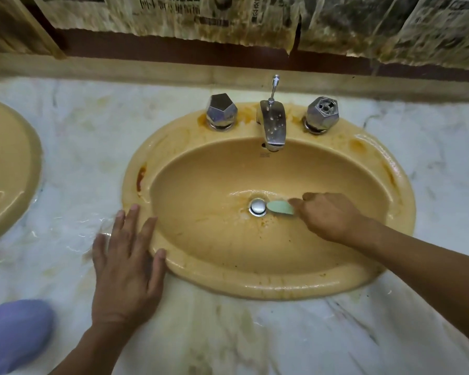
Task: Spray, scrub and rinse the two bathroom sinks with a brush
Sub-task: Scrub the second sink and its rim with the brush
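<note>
Gripping a pale green brush (280, 208), the right hand (333, 217) is pressing it into the sink (268, 282) basin, just right of the drain plug (257, 206). The left hand (125, 274) is lying flat, fingers spread, on the surface (65, 147) and the sink's edge, left of that plug.

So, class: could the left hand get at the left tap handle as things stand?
Probably yes. The left hand rests flat, holding nothing, at the sink rim, and nothing stands between it and the left tap handle. The right hand with the brush is off to the side, near the drain.
</note>
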`<state>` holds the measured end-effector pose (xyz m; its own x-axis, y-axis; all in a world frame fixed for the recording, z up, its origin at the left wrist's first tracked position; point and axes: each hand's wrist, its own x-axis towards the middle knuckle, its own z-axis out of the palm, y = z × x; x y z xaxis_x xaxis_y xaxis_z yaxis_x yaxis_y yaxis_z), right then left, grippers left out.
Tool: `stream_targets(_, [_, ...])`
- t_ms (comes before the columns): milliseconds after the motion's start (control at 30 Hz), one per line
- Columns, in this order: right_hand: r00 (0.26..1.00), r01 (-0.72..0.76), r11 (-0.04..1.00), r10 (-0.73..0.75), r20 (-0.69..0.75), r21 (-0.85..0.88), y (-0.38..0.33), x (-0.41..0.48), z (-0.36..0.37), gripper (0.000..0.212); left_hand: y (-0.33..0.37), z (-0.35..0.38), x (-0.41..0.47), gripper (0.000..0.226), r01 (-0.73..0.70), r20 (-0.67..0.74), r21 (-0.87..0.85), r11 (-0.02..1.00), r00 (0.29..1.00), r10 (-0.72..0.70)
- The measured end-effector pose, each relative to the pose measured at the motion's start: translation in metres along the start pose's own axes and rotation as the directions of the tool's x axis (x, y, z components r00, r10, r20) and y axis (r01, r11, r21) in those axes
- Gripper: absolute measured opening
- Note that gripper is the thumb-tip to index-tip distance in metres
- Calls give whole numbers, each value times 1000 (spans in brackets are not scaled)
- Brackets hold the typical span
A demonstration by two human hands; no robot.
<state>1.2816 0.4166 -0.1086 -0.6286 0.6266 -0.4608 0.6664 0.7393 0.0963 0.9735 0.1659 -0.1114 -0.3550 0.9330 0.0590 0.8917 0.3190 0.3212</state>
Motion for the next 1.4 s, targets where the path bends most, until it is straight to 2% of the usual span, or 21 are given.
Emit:
stream_targets(100, [995,59,998,-61,76,34,-5,-15,9,29,-1,2,1,66,50,11,-37,998,999,-50])
stream_targets(233, [995,-98,995,99,-22,25,6,-2,10,28,1,3,2,65,132,3,-58,990,991,-132])
stream_targets(267, [995,-95,994,94,8,59,3,-3,12,27,1,3,2,64,156,-3,-54,986,988,-157])
stream_targets(367, [992,12,980,-37,123,200,-10,-16,21,27,1,5,2,62,220,-6,-24,975,975,-221])
stream_targets(400, [993,6,984,-27,119,179,-10,-15,20,29,1,5,2,62,242,-4,-8,970,970,-242])
stream_targets(500, [990,-140,982,137,32,126,5,8,20,31,1,5,3,62,302,10,17,953,953,-302])
stream_targets(533, [988,-151,973,145,47,177,6,13,22,31,0,5,3,61,322,8,17,946,947,-322])
stream_targets(667, [981,-105,913,30,191,395,1,8,24,28,1,5,4,60,350,-3,4,937,937,-350])
stream_targets(700, [985,-100,911,34,168,400,1,8,23,28,1,4,4,60,351,-3,-4,937,937,-351])
stream_targets(800, [984,-141,913,172,-47,383,-4,26,23,30,1,3,4,60,348,-5,-41,937,937,-348])
stream_targets(867, [978,-127,907,182,-102,401,-19,37,26,30,1,2,5,61,342,-2,-55,938,939,-343])
stream_targets(1000, [999,22,942,-29,14,335,-21,26,29,34,0,0,7,64,310,26,-37,950,951,-309])
stream_targets(1100, [1000,19,973,-17,-9,229,-15,35,21,33,0,0,9,65,290,45,-9,957,956,-290])
stream_targets(1200, [996,1,973,19,-88,229,-42,49,21,31,0,0,9,64,290,39,1,957,956,-290])
stream_targets(1300, [1000,-5,961,5,1,278,-32,28,29,30,-1,1,9,63,294,39,3,956,955,-294])
stream_targets(1400, [998,-25,968,8,69,250,-17,17,22,29,-1,1,10,64,294,46,19,956,955,-294])
